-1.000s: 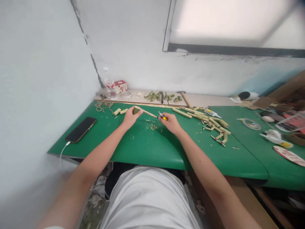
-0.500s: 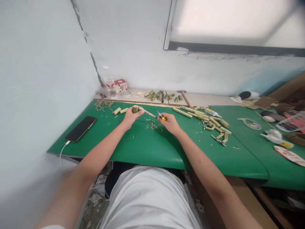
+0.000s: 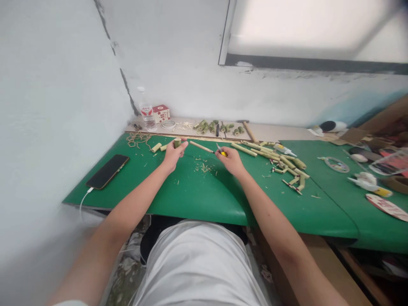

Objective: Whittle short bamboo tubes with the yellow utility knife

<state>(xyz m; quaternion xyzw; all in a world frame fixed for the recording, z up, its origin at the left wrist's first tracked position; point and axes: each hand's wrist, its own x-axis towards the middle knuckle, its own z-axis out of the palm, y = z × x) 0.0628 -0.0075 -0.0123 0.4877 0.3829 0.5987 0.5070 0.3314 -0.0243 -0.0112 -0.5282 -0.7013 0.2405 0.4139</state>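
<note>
My left hand (image 3: 174, 155) is closed around a short green bamboo tube (image 3: 177, 143), its open cut end facing up. My right hand (image 3: 231, 160) grips a utility knife with yellow on its handle (image 3: 224, 154); the pale blade points up and left. A thin, light wooden stick (image 3: 201, 147) with a dark end also sticks out from the fingers of my right hand. Its far tip is just short of my left fingertips, with a small gap between. Below, bamboo shavings (image 3: 204, 168) are scattered on the green table mat (image 3: 204, 197).
Cut bamboo lengths (image 3: 270, 155) lie to the right, with a glue tube (image 3: 284, 149) behind them. On the left are a phone (image 3: 107, 171) with a cable and some twine (image 3: 138, 139). Along the back stand a bottle (image 3: 147, 112), a box (image 3: 161, 114) and a hammer (image 3: 250, 131).
The stick's tip has come away from the bamboo tube and left hand. My right hand has shifted slightly right; my left hand has moved slightly left.
</note>
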